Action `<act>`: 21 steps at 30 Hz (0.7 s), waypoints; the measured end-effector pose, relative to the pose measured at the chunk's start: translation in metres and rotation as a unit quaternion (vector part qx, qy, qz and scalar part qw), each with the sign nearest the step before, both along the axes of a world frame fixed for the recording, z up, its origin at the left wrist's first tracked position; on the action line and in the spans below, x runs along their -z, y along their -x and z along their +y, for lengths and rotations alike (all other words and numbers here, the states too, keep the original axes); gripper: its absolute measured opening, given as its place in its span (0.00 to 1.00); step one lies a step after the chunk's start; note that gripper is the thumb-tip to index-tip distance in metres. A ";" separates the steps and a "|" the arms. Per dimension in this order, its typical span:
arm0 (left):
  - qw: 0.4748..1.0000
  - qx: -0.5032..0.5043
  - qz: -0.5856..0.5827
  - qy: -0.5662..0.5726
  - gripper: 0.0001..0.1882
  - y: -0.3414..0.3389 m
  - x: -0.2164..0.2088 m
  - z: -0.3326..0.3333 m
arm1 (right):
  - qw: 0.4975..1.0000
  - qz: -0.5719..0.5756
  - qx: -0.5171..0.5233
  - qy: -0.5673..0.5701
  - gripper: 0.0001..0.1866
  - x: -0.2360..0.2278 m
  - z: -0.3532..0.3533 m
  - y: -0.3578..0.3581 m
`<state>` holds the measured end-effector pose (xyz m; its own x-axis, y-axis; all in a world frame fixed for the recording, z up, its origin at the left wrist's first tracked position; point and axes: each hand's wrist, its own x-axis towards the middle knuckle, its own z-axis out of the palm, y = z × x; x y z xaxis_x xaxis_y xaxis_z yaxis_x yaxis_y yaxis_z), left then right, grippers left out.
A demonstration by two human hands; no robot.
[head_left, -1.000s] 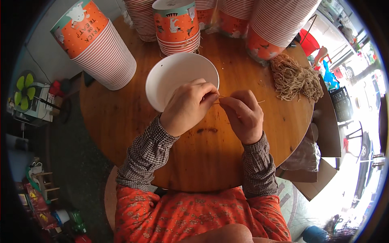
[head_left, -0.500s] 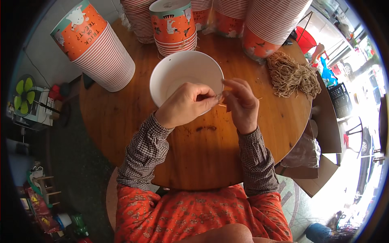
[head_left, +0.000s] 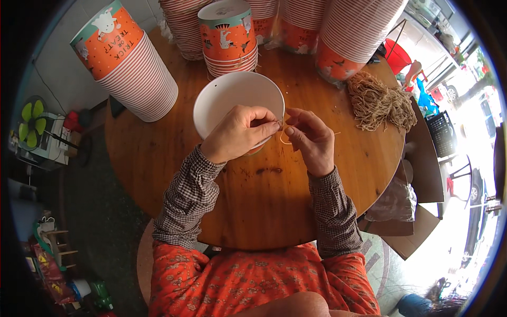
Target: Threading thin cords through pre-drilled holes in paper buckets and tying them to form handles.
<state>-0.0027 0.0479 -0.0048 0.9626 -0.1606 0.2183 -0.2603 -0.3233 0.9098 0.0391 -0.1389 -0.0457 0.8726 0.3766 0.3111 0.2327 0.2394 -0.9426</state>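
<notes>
A white-lined paper bucket [head_left: 222,98] stands on the round wooden table in front of me, with a small hole in its far wall. My left hand [head_left: 237,132] reaches over its near rim, thumb and forefinger pinched on a thin tan string [head_left: 283,139] at the bucket's right side. Just right of the rim, my right hand [head_left: 310,138] has its thumb and fingertips closed round the same string. A short loop hangs between the hands, and a loose end pokes out beyond my right hand. The fingers hide where string and bucket meet.
A bundle of tan strings [head_left: 377,105] lies at the table's right. Nested striped buckets [head_left: 140,79] stand at left, a shorter orange stack [head_left: 227,45] behind the bucket, and a tall stack [head_left: 351,39] at back right. An opened cardboard box [head_left: 422,158] sits beside the table.
The bucket has shifted slightly left and away from my right hand. My hands have come a little closer together, and a loop of string now shows between them.
</notes>
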 end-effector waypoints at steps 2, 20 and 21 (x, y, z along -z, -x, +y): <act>1.000 0.001 -0.006 -0.006 0.09 0.000 0.000 0.000 | 0.999 0.035 -0.030 0.007 0.15 0.002 -0.003 -0.001; 1.000 0.017 -0.002 -0.017 0.06 0.003 -0.003 -0.004 | 0.996 0.017 0.029 -0.080 0.03 0.000 0.002 0.009; 1.000 0.017 -0.002 -0.017 0.06 0.003 -0.002 -0.003 | 0.996 0.017 0.029 -0.081 0.03 -0.002 0.001 0.009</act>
<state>-0.0056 0.0450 -0.0025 0.9556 -0.2001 0.2162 -0.2753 -0.3455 0.8971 0.0297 -0.1376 -0.0434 0.9024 0.2725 0.3337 0.2195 0.3757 -0.9004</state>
